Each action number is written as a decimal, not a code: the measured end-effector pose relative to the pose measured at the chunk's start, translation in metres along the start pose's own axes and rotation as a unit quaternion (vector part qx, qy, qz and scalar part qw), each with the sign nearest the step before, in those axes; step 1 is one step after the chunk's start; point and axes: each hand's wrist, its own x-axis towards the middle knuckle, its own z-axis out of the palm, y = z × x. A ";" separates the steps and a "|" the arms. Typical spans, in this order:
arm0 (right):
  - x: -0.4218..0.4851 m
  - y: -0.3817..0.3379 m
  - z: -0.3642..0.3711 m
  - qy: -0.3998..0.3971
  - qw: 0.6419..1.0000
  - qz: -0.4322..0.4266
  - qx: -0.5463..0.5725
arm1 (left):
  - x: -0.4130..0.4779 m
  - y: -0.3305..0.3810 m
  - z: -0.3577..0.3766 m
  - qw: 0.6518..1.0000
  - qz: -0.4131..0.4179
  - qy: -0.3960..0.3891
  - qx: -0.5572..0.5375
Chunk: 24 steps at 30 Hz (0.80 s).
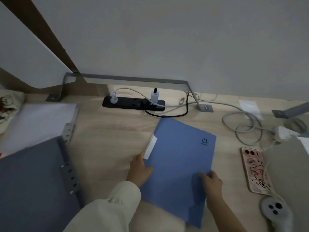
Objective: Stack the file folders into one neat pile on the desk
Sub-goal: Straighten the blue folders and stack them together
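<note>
A blue file folder [180, 158] with a white tab on its left edge lies tilted in the middle of the wooden desk [107, 148]. My left hand [139, 166] grips its left edge just below the tab. My right hand [211, 181] holds its right edge lower down. A grey folder [31, 181] with a punched spine lies at the left. Behind it is a white folder [38, 119] with a similar punched strip.
A black power strip [133, 102] with plugs and cables sits at the back under a metal bracket [130, 79]. A phone in a pink case [255, 169], a white charger [284, 133] with coiled cable and a white controller [275, 210] lie at the right.
</note>
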 end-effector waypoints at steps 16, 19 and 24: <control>-0.015 -0.022 -0.028 -0.173 0.978 -0.059 0.098 | -0.051 0.003 0.002 0.976 0.052 0.114 -0.176; -0.033 -0.040 -0.048 -0.175 0.961 -0.151 0.148 | -0.062 0.022 -0.010 0.963 0.103 0.144 -0.201; -0.054 -0.064 -0.073 -0.136 0.942 -0.235 0.198 | -0.077 0.043 -0.025 0.960 0.170 0.161 -0.155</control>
